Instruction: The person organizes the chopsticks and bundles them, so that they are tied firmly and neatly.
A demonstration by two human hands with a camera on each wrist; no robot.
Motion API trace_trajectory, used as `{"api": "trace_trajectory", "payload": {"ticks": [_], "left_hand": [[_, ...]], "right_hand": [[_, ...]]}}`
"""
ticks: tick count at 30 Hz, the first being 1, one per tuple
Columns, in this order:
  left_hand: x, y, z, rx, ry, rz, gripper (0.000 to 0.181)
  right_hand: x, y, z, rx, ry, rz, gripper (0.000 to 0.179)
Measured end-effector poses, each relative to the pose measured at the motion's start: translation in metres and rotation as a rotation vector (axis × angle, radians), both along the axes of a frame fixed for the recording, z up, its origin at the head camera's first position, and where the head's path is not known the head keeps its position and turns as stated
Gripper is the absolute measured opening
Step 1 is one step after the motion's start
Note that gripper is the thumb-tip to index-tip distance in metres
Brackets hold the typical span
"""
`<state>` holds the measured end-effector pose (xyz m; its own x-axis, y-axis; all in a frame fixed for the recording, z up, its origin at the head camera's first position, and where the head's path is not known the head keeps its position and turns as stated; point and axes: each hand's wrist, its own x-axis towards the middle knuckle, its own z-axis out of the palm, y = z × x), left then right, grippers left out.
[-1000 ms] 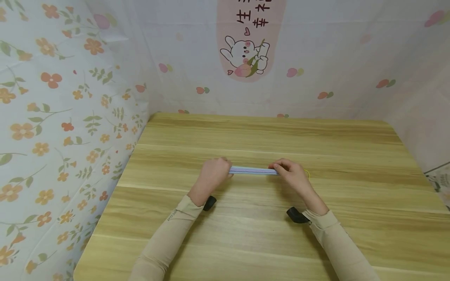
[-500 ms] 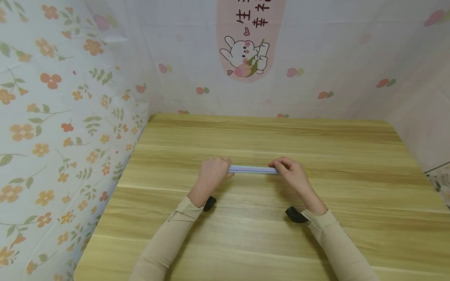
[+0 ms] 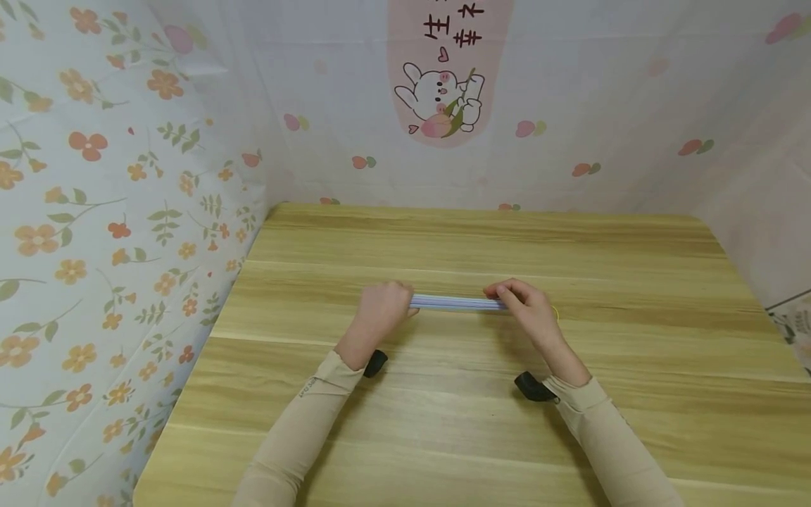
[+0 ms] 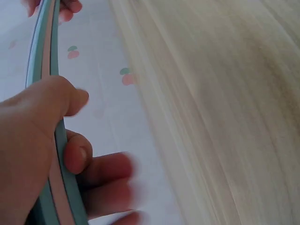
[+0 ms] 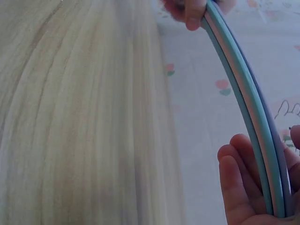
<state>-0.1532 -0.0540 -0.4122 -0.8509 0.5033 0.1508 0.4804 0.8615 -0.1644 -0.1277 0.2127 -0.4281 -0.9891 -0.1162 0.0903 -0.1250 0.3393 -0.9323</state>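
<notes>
A long, slim bundle of pastel strips (image 3: 456, 303) spans the gap between my hands above the table. Teal, pink and lavender bands show along it, and in the right wrist view the bundle (image 5: 253, 103) looks curved. My left hand (image 3: 383, 306) grips its left end; in the left wrist view the thumb and index finger lie around the strips (image 4: 47, 42) while other fingers extend loosely. At the other end my right hand (image 3: 522, 306) holds the bundle between thumb and fingers, against the palm. A thin yellow loop (image 3: 556, 313) shows past the right hand; its attachment is hidden.
The wood-grain table (image 3: 443, 422) lies below both hands. A printed cloth (image 3: 317, 91) hangs behind it, and a flowered cloth (image 3: 95, 282) is on the left. Black wrist pieces (image 3: 535, 387) stick out under both sleeves.
Both hands and the bundle have shifted slightly toward the far edge. The right thumb sits a little higher, and slightly more of the bundle shows beside it.
</notes>
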Motion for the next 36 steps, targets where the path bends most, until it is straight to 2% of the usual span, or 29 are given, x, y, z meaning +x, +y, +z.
{"api": "trace_trajectory", "payload": {"ticks": [5, 9, 15, 22, 26, 30, 33, 36], "left_hand": [[0.0008, -0.0028, -0.0006, 0.02, 0.049, -0.025, 0.041], [0.0018, -0.0032, -0.0006, 0.021, 0.075, -0.044, 0.044], [0.002, -0.0017, 0.0026, 0.029, 0.07, -0.06, 0.044], [0.0009, -0.0012, 0.0072, 0.07, 0.039, -0.107, 0.034], [-0.0003, -0.0023, 0.0068, 0.088, 0.021, -0.134, 0.03], [-0.0015, -0.0034, 0.0051, 0.09, 0.041, -0.154, 0.028], [-0.0023, -0.0035, 0.0046, 0.086, 0.065, -0.159, 0.028], [-0.0022, -0.0029, 0.0067, 0.081, 0.042, -0.13, 0.027]], "right_hand": [[0.0001, 0.0031, -0.0003, -0.019, -0.026, -0.024, 0.042], [-0.0015, 0.0044, -0.0011, -0.024, -0.015, -0.057, 0.043], [-0.0021, 0.0034, -0.0034, -0.04, -0.025, -0.058, 0.047], [-0.0034, 0.0016, 0.0, -0.087, -0.012, -0.047, 0.047], [-0.0049, 0.0005, 0.0022, -0.122, 0.001, -0.038, 0.047], [-0.0049, -0.0007, 0.0038, -0.137, 0.006, -0.04, 0.047], [-0.0041, -0.0014, 0.0045, -0.147, 0.008, -0.042, 0.046], [-0.0031, -0.0028, 0.0045, -0.161, 0.015, -0.035, 0.045]]}}
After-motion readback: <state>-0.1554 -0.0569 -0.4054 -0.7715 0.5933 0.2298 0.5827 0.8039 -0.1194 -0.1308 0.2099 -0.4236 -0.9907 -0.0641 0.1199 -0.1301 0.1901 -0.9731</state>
